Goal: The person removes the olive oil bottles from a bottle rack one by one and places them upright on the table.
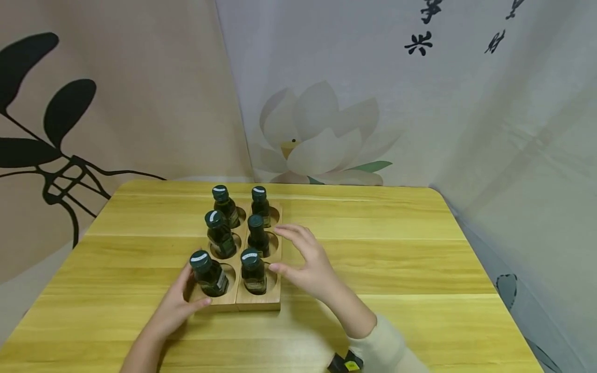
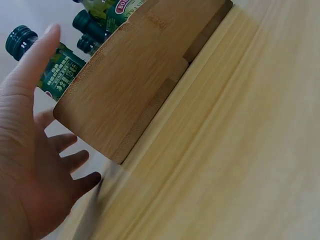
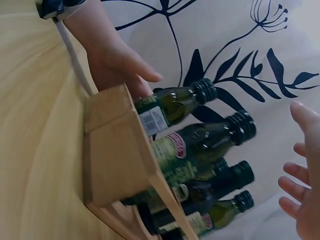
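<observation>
Small dark green glass bottles with dark caps, several in all, stand in two columns in the round holes of a wooden rack (image 1: 258, 303). In the head view my left hand (image 1: 170, 311) is at the rack's front left corner, beside the front left bottle (image 1: 210, 274), thumb forward of it. The left wrist view shows the hand's fingers spread along the rack end (image 2: 135, 75), the thumb overlapping a bottle's label. My right hand (image 1: 310, 264) hovers just right of the rack near the front right bottle (image 1: 253, 274), fingers spread and holding nothing.
The rack stands on a yellow wood-grain table (image 1: 396, 259), left of its middle. A pale cloth curtain (image 1: 326, 62) with printed plants and characters hangs behind the back edge. A black strap with a yellow mark (image 1: 350, 364) shows at the right sleeve.
</observation>
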Tool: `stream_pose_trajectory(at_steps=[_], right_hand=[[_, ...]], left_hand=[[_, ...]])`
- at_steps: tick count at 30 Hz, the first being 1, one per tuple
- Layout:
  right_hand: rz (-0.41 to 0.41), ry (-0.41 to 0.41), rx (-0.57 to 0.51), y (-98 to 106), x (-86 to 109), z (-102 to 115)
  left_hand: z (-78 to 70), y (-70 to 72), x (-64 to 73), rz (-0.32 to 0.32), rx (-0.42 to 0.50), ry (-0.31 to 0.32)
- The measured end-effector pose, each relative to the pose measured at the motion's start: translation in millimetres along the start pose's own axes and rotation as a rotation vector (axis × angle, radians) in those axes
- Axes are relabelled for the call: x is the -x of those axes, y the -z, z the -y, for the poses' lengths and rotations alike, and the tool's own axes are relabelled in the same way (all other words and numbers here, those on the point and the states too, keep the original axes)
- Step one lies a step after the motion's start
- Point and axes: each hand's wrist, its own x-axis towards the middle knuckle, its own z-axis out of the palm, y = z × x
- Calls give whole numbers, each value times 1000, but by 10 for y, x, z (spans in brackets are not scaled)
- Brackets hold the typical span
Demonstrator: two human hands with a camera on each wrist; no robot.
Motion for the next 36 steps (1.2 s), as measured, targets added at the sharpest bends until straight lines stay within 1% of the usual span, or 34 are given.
stream_pose_trajectory(at_steps=[2, 6, 9, 11, 13, 15, 20, 24, 28, 32, 36], right_hand=[[17, 1, -11, -60, -19, -6], [39, 34, -17, -167, -48, -40], [46, 54, -12, -228, -56, -63], [48, 52, -12, -264, -59, -73], [51, 35, -15, -292, -59, -76], [52, 16, -21, -321, -56, -86], [61, -9, -36, -378, -49, -109], [54, 14, -44, -414, -58, -117], [29, 42, -43, -450, -65, -136], [6, 53, -40, -471, -73, -137], [7, 58, -23, -469, -87, -108]], left_hand=[[-6, -13, 12, 9, 1, 27], [-22, -24, 12, 27, 22, 53], [-18, -37, 9, 32, 12, 77], [-8, -53, 13, 36, -5, 91], [13, -74, 15, 39, -27, 90], [32, -93, 15, 42, -29, 84], [59, -116, 10, 48, -7, 71], [59, -120, 1, 52, -12, 81], [58, -118, -3, 52, -17, 93], [56, -117, 2, 51, -33, 106], [52, -123, 5, 50, -41, 115]])
